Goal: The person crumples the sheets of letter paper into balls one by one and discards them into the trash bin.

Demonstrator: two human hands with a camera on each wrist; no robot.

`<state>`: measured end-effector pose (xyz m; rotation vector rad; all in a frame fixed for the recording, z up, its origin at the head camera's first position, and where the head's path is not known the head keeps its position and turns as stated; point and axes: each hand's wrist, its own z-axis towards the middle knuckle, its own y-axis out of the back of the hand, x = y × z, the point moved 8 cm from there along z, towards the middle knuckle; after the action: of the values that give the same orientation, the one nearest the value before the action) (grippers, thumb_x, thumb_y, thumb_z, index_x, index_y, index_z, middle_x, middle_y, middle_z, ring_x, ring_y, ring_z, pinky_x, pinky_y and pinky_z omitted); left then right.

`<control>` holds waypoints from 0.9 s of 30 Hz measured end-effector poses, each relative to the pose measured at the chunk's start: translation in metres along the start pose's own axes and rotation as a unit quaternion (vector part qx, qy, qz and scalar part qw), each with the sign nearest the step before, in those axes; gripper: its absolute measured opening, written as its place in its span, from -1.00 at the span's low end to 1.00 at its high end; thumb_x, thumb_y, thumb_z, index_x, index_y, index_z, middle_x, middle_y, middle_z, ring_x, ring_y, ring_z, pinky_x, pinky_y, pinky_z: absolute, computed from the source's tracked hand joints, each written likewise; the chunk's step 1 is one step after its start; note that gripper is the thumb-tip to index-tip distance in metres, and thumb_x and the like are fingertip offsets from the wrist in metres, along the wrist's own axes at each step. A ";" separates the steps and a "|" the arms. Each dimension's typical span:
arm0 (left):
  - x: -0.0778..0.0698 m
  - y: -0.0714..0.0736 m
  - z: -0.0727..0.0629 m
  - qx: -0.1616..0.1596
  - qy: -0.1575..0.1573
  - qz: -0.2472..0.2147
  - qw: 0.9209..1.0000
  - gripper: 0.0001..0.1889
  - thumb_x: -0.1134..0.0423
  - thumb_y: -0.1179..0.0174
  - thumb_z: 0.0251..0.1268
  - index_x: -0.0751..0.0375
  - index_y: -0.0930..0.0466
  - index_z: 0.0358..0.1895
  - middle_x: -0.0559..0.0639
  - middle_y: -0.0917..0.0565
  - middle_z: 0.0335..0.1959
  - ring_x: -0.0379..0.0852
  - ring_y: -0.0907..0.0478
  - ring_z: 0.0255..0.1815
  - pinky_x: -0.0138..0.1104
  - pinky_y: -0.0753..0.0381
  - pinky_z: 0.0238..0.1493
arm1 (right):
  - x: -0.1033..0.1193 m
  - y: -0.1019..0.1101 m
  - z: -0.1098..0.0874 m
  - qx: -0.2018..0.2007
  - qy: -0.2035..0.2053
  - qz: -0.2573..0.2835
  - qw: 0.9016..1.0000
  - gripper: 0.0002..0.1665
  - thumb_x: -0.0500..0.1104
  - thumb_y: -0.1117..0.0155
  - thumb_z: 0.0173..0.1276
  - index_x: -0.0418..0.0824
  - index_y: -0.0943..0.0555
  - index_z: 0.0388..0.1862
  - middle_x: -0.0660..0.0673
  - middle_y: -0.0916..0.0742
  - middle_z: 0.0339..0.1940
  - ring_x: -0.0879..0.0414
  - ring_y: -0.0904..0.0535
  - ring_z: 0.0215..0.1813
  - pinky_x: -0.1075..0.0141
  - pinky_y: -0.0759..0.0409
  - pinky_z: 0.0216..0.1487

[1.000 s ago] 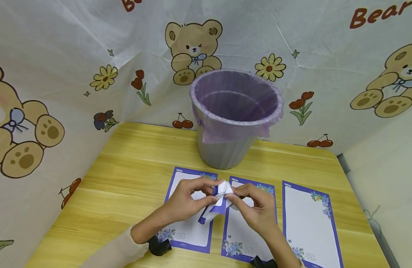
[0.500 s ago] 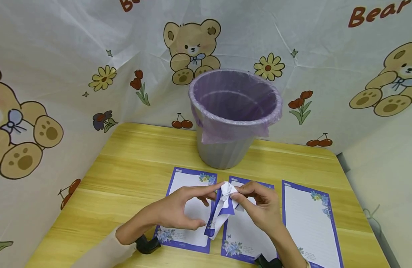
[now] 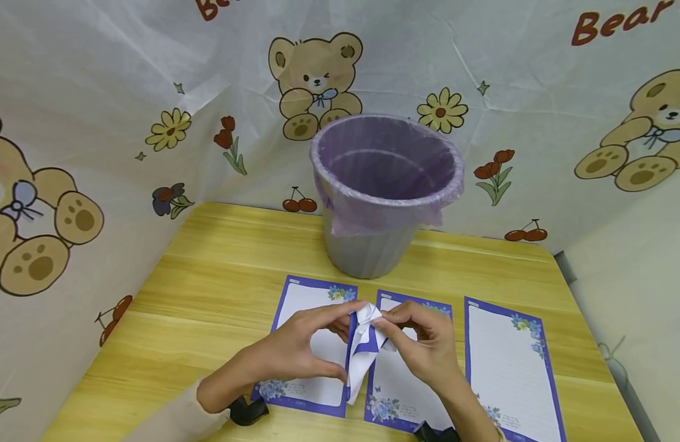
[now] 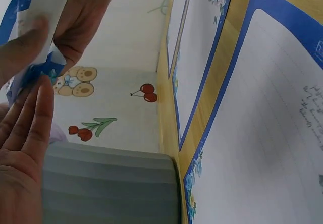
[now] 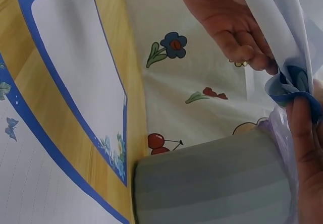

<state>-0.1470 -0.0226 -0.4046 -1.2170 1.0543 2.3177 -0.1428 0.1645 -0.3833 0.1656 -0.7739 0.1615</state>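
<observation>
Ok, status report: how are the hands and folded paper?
Right hand pinches folded paper, off the table. Left hand alongside, index finger extended. No obstruction visible; bin stands beyond.

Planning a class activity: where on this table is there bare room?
Bare: the table left of the left sheet, beyond the sleeve, and behind the right sheet, right of the bin. Crowded: front middle, with left hand, right hand, bunched paper and middle sheet.

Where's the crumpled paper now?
In the head view, the crumpled paper is between the left hand and right hand, over the gap between the left sheet and middle sheet.
</observation>
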 end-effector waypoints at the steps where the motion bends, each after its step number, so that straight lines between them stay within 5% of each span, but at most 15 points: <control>1: 0.000 -0.002 0.000 0.000 -0.001 0.007 1.000 0.08 0.27 -0.62 0.20 0.11 -0.14 0.73 0.01 -0.68 0.30 -0.19 -0.73 0.18 -0.34 -0.78 0.24 | -0.001 0.000 0.000 -0.002 -0.003 -0.004 1.000 -0.72 -0.70 -0.40 0.21 -0.43 -0.75 -0.22 -0.26 -0.84 -0.34 0.18 -0.81 -0.26 0.42 -0.81 -0.25; 6: 0.002 -0.007 0.001 -0.008 -0.011 0.054 0.998 0.04 0.31 -0.56 0.28 0.08 -0.10 0.75 0.00 -0.59 0.37 -0.20 -0.69 0.22 -0.38 -0.76 0.27 | -0.003 0.001 -0.001 -0.014 -0.015 -0.019 1.000 -0.70 -0.71 -0.39 0.20 -0.41 -0.76 -0.22 -0.25 -0.86 -0.32 0.19 -0.83 -0.25 0.43 -0.82 -0.25; 17: -0.001 -0.002 0.003 -0.093 -0.094 0.065 0.989 0.04 0.21 -0.76 -0.02 0.26 -0.37 0.57 0.13 -0.71 0.28 -0.15 -0.77 0.07 -0.39 -0.79 0.18 | 0.000 -0.006 -0.004 -0.021 0.028 -0.040 0.999 -0.74 -0.68 -0.44 0.19 -0.44 -0.75 -0.23 -0.27 -0.84 -0.36 0.18 -0.82 -0.28 0.45 -0.80 -0.26; 27: 0.001 0.006 -0.001 -0.184 -0.112 0.037 0.976 -0.40 0.32 -0.63 0.18 0.30 -0.62 0.28 0.17 -0.83 0.00 -0.17 -0.81 -0.18 -0.43 -0.83 -0.09 | 0.003 -0.019 -0.004 -0.008 0.070 -0.127 0.989 -0.93 -0.39 -0.48 0.42 -0.40 -0.74 -0.26 -0.25 -0.82 -0.42 0.16 -0.75 -0.43 0.52 -0.75 -0.31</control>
<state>-0.1502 -0.0272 -0.4032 -1.0127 0.6213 2.7160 -0.1340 0.1474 -0.3856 0.2330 -0.6078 -0.0750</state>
